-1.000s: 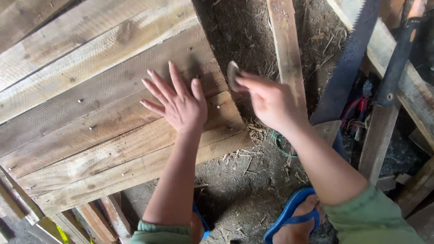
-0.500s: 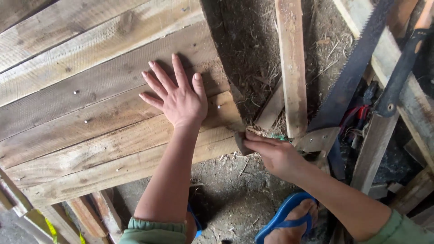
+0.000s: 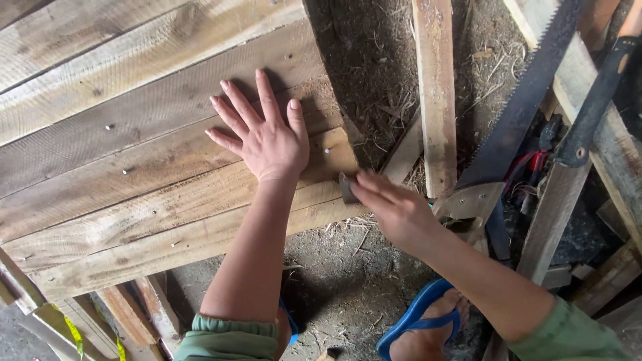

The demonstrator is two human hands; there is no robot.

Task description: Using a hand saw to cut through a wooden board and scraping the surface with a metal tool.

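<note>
While it fills the upper left and centre of the frame, the nailed plank panel (image 3: 134, 154) has its boards running lengthwise from lower left to upper right, right end at frame centre. A handsaw (image 3: 528, 107) leans at the upper right, blade slanting down toward a blue sandal (image 3: 414, 321) at the bottom. The left hand (image 3: 267, 140) lies flat on the boards, fingers (image 3: 231, 113) spread and holding nothing, seemingly to steady the panel. The right hand (image 3: 394, 207) pinches a small dark block (image 3: 348, 188), likely for sanding, against the panel's end edge, just right of centre; its short length points up-left.
</note>
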